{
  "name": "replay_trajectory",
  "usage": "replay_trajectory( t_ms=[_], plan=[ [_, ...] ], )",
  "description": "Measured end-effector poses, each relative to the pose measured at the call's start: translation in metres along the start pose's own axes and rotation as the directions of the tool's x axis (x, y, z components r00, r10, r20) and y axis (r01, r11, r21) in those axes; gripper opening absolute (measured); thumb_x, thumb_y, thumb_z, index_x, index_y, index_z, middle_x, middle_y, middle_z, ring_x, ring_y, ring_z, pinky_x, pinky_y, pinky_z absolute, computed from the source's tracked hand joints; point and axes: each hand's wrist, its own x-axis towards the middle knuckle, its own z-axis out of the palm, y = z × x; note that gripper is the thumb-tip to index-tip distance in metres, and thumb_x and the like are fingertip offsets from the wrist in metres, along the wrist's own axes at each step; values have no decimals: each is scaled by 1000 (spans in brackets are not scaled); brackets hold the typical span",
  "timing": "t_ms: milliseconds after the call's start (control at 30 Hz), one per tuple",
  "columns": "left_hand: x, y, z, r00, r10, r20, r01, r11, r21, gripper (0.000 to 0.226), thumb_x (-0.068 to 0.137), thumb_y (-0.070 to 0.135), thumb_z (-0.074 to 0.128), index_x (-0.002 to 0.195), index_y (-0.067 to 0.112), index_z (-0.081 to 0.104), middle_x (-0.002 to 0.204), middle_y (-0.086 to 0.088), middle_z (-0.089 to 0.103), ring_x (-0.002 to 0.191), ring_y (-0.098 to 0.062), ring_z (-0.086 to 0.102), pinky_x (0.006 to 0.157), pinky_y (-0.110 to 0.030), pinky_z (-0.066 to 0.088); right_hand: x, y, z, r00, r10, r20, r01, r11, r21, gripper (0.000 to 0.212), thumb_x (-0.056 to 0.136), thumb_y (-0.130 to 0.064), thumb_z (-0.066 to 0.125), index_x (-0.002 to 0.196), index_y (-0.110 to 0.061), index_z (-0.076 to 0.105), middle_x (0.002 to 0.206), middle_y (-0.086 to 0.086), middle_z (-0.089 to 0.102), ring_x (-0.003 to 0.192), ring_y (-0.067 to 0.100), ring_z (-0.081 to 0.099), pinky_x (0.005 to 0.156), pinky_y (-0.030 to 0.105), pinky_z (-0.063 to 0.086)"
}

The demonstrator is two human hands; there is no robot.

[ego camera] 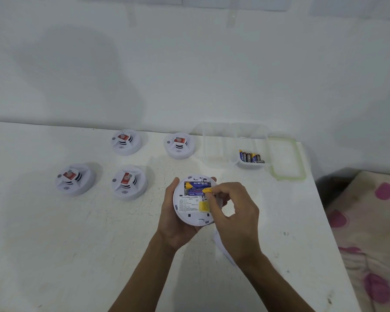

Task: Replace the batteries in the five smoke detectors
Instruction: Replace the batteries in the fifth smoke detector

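1. The person stands at a white table (54, 244) and works on one smoke detector (193, 200), turned back-side up so its open battery slot faces the camera.
2. The left hand (173, 226) cradles that detector from below and from the left, thumb along its left rim and fingertips curling over the far edge; it is lifted just off the table, near the front middle.
3. The right hand (232, 210) reaches in from the right, its thumb and forefinger pinching the yellow end of the nearer battery (199, 190). A second battery (198, 183) lies in the slot just behind it.
4. My reading is that this is the battery step on the first unit: whether the pinched battery is being pulled out or pressed home I cannot tell from here.
5. Four other detectors (126, 141) (178, 145) (73, 179) (128, 182) sit face up in two rows to the left, well apart from the hands and seemingly untouched.
6. Spare batteries (251, 157) stand in a clear tub (249, 165) at the back right, beside a larger clear box (214, 145) and a green-rimmed lid (287, 162).
7. Next move, I would judge, calls for a steady hold by the left hand while the right works the battery against its spring end, minding which way round it goes.
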Motion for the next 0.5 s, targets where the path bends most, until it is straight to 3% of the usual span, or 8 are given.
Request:
replay_trajectory(
  t_ms=[133, 333, 500],
  plan=[
    [1, -1, -1, 1000, 13, -1, -13, 1000, 6, 68, 60, 58, 76, 113, 16, 70, 120, -12, 65, 106, -31, 64, 85, -45, 54, 0, -1, 0, 1000, 12, 1, -12, 999, 46, 28, 86, -34, 58, 102, -12, 66, 96, 0, 66, 90, 8, 60, 74, 11, 53],
    [2, -2, -3, 1000, 21, 9, -21, 1000, 8, 72, 54, 58, 80, 111, 16, 71, 120, -13, 65, 104, -32, 65, 83, -45, 54, 0, 5, 0, 999, -50, 8, 50, 999, -2, 15, 85, -27, 63, 99, -23, 59, 99, -1, 65, 96, 5, 59, 77, 10, 52],
    [4, -3, -7, 999, 30, 12, -30, 999, 24, 75, 55, 59, 80, 115, 16, 69, 124, -12, 63, 107, -32, 63, 88, -46, 53, -3, 7, 2, 988, -154, -27, 152, 986, -66, 40, 92, -45, 52, 96, -8, 66, 97, 8, 70, 94, 10, 59, 80, 17, 54]
  ],
)
